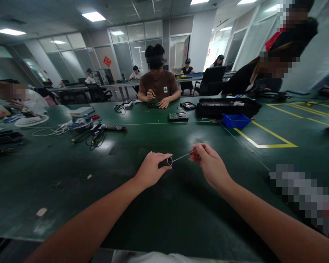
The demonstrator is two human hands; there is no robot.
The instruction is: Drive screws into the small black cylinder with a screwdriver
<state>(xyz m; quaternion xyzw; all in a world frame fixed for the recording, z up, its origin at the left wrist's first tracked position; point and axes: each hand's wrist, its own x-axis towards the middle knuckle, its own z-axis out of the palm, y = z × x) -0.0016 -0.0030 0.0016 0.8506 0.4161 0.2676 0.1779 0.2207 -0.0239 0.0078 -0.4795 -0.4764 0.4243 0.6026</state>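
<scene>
Low over the green table, my left hand [150,168] is wrapped round a short dark cylinder [164,163] whose round, light-rimmed end faces right. A thin metal rod [181,157] runs from that end to my right hand [210,162], which pinches its far end between thumb and fingers. Whether the rod goes inside the cylinder or only touches its rim, I cannot tell. Something reddish shows at the right fingertips, mostly hidden by them.
Green table [112,208] spreads all round. Tangled cables [91,133] and a screwdriver-like tool [115,128] lie left. Ahead are a hard drive [178,116], a black tray [227,106] and a blue bin [236,120]. Across sits a person [159,86] handling a small tool.
</scene>
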